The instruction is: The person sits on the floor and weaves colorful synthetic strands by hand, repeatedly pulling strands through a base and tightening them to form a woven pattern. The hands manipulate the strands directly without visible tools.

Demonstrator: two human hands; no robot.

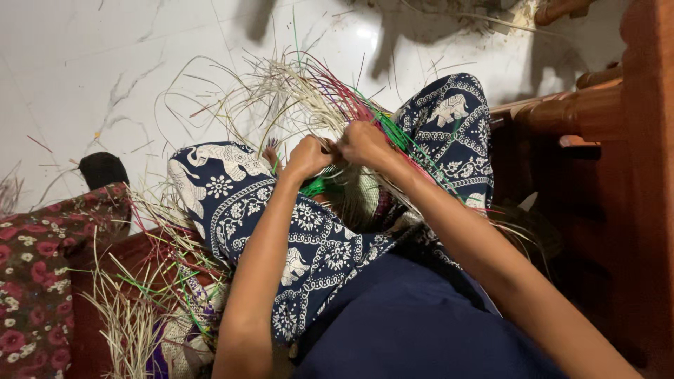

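I sit with my knees up in dark blue trousers (239,196) printed with white elephants. Between my knees rests a partly woven piece of pale straw (354,193) with green, red and pink strands (365,112) fanning out away from me. My left hand (307,156) is closed around a bunch of strands, with bright green ones showing just below it. My right hand (361,142) pinches strands right beside the left hand, the two hands touching. The woven part itself is mostly hidden behind my hands and forearms.
Loose pale and coloured straw strands (133,309) lie at my lower left, partly over a dark red floral cushion (35,281). A dark wooden furniture frame (597,112) stands at the right. White marble floor (84,70) lies ahead, with a small black object (102,168) on it.
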